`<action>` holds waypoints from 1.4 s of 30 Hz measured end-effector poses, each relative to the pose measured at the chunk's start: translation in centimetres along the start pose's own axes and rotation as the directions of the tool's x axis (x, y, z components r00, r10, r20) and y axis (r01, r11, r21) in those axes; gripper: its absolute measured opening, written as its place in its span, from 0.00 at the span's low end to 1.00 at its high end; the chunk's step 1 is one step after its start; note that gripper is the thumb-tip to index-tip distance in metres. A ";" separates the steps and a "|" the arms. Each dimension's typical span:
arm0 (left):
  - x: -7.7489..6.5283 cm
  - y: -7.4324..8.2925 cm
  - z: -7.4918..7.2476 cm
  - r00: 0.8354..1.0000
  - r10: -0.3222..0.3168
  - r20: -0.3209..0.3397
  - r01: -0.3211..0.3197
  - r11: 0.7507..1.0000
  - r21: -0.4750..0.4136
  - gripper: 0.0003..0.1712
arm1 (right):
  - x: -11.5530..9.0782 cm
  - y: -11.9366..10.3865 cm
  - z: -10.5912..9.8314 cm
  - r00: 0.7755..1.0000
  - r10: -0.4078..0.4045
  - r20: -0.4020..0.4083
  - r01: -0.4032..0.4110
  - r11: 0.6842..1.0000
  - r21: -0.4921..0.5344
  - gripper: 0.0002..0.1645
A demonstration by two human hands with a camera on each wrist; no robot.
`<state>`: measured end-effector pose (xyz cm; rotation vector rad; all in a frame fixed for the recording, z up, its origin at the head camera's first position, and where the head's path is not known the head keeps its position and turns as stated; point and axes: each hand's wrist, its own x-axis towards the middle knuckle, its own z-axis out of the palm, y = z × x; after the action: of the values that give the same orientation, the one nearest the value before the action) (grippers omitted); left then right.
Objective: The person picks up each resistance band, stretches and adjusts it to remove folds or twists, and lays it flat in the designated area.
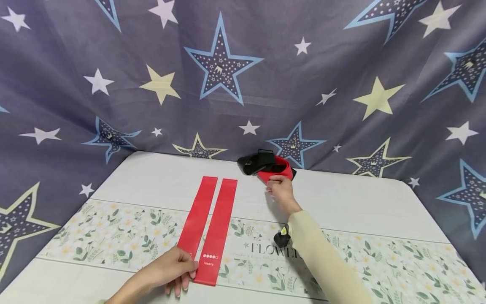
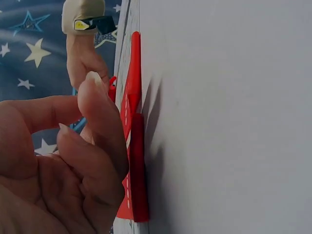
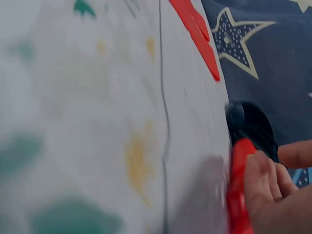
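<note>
Two flat red resistance bands, the right one (image 1: pixel 220 228) marked "Heavy", lie side by side on the table. My left hand (image 1: pixel 172 270) is at the near end of the left red band (image 1: pixel 198 215) and hides part of it. Its fingers are loosely bent, and the left wrist view shows nothing held between them. At the table's back, my right hand (image 1: pixel 282 190) pinches a looped red band (image 1: pixel 280 168) bunched against a coiled black band (image 1: pixel 260 162). In the right wrist view, the thumb lies against the red band (image 3: pixel 238 195).
A white table cover (image 1: pixel 360 198) with a flowered strip (image 1: pixel 379 253) and dark lettering spreads under everything. Behind the table hangs a dark star-patterned cloth (image 1: pixel 243 114). A small black device (image 1: pixel 282 237) is on the right wrist.
</note>
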<state>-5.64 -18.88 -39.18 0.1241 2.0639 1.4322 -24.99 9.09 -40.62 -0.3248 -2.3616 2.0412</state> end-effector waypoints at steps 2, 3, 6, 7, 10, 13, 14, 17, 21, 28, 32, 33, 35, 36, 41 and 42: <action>0.2 0.2 0.0 1.000 0.011 -0.006 -0.011 1.000 0.004 0.17 | 0.2 -0.3 -0.8 0.999 -0.008 -0.040 0.006 0.999 -0.054 0.14; 0.3 0.3 0.0 1.000 0.013 -0.007 -0.013 1.000 0.006 0.17 | 0.3 -0.4 -1.2 0.998 -0.013 -0.061 0.007 0.996 -0.087 0.15; 0.5 0.5 0.0 1.000 0.029 -0.008 -0.029 0.999 0.015 0.17 | 0.6 -0.5 -2.3 0.992 -0.024 -0.127 -0.001 0.981 -0.193 0.16; 0.5 0.6 0.0 0.999 0.036 -0.008 -0.036 0.999 0.019 0.17 | 0.7 -0.4 -2.6 0.989 -0.018 -0.145 -0.012 0.978 -0.207 0.16; 0.7 0.9 0.0 0.998 0.056 -0.010 -0.055 0.998 0.030 0.15 | 0.9 -0.2 -3.4 0.984 0.019 -0.176 -0.059 0.973 -0.224 0.20; 0.9 1.3 0.0 0.998 0.067 -0.012 -0.066 0.997 0.040 0.14 | 1.1 0.1 -3.9 0.983 0.078 -0.165 -0.113 0.970 -0.215 0.24; 0.9 1.4 0.1 0.998 0.068 -0.010 -0.068 0.997 0.043 0.15 | 1.2 0.2 -4.0 0.983 0.092 -0.156 -0.126 0.967 -0.220 0.24; 1.2 1.8 0.1 0.998 0.068 -0.005 -0.068 0.996 0.053 0.16 | 1.3 0.5 -4.1 0.984 0.115 -0.135 -0.145 0.961 -0.237 0.25; 1.6 2.2 0.3 0.997 0.077 0.003 -0.077 0.995 0.061 0.17 | 1.5 0.7 -3.8 0.986 0.131 -0.105 -0.153 0.961 -0.232 0.23; 2.4 2.6 0.3 0.995 0.097 0.003 -0.097 0.994 0.050 0.14 | 1.3 0.9 -3.5 0.978 0.202 -0.050 -0.208 0.959 -0.193 0.15; 3.0 3.0 0.5 0.995 0.100 0.005 -0.100 0.994 0.038 0.14 | 1.0 1.0 -3.6 0.980 0.196 -0.035 -0.200 0.961 -0.190 0.09; 3.1 3.1 0.5 0.995 0.099 0.003 -0.099 0.994 0.036 0.13 | 0.9 1.1 -3.6 0.981 0.194 -0.024 -0.195 0.963 -0.185 0.09; 3.4 3.5 0.6 0.995 0.096 -0.001 -0.096 0.995 0.032 0.13 | 0.7 1.1 -3.6 0.981 0.193 0.010 -0.189 0.968 -0.163 0.09; 3.6 3.6 0.7 0.995 0.097 -0.002 -0.097 0.995 0.029 0.13 | 0.5 1.2 -3.7 0.980 0.196 0.033 -0.189 0.971 -0.145 0.10; 4.6 4.7 1.2 0.995 0.102 -0.010 -0.102 0.995 0.020 0.13 | -0.7 1.2 -3.8 0.955 0.233 0.183 -0.232 0.972 -0.029 0.20; 4.9 4.9 1.3 0.995 0.103 -0.011 -0.103 0.994 0.021 0.14 | -1.0 1.3 -3.9 0.948 0.240 0.208 -0.243 0.970 -0.011 0.21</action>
<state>-10.18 -13.79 -37.26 0.2341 2.1086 1.4768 -23.31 12.87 -41.13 -0.4412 -2.5373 2.3029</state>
